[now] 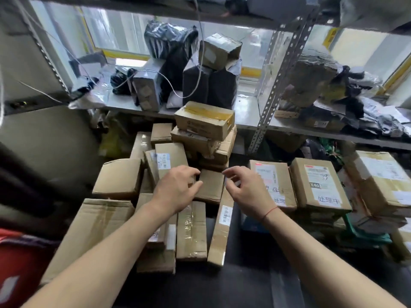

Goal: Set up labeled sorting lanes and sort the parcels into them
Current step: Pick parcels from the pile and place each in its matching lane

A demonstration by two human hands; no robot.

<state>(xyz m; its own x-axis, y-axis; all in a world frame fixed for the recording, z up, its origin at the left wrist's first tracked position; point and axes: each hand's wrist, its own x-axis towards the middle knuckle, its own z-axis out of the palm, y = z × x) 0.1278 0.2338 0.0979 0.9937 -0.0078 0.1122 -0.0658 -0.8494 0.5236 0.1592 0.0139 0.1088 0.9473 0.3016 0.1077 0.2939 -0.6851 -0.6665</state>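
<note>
A heap of cardboard parcels fills the middle of the head view. My left hand [175, 187] reaches over it, its fingers loosely bent and touching the left edge of a small plain brown box [211, 185]. My right hand [246, 187] hovers just right of that box, fingers relaxed and slightly curled, holding nothing. A labelled upright box [170, 161] stands behind my left hand. A long flat parcel [222, 227] with a barcode label leans below the small box. Two stacked boxes [205, 121] top the heap at the back.
Right of the heap stand labelled boxes with handwritten marks [320, 183] and a larger one [382, 178]. A metal shelf [244, 116] behind carries black-wrapped parcels [195, 83] and loose bags [364, 112]. Its perforated upright [266, 112] stands just right of the heap. A red thing [20, 263] lies at lower left.
</note>
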